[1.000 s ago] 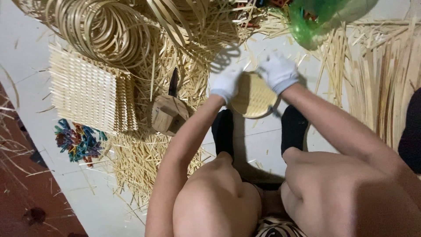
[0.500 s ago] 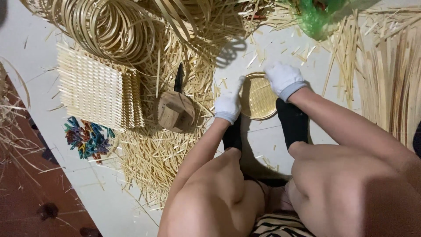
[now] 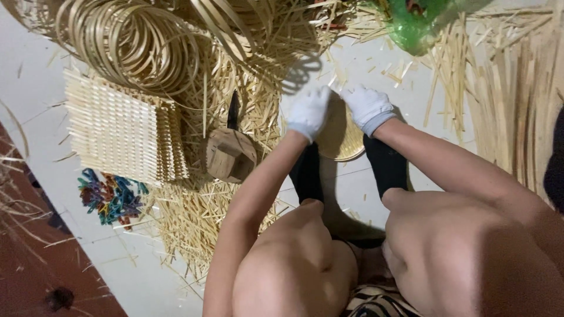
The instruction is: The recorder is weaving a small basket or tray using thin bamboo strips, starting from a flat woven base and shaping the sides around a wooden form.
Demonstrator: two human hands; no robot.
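White floor [image 3: 352,194] lies under bamboo strips; the gloved left hand [image 3: 309,113] and right hand [image 3: 368,108] each keep a clamped grip on a round woven disc [image 3: 341,141], mostly hidden beneath them.

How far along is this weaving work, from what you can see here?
Done: a stack of woven square mats lies aside. In hand: both gloved hands, left hand and right hand, press a small round woven disc on the floor. Left: many loose strips and coiled hoops lie unused.
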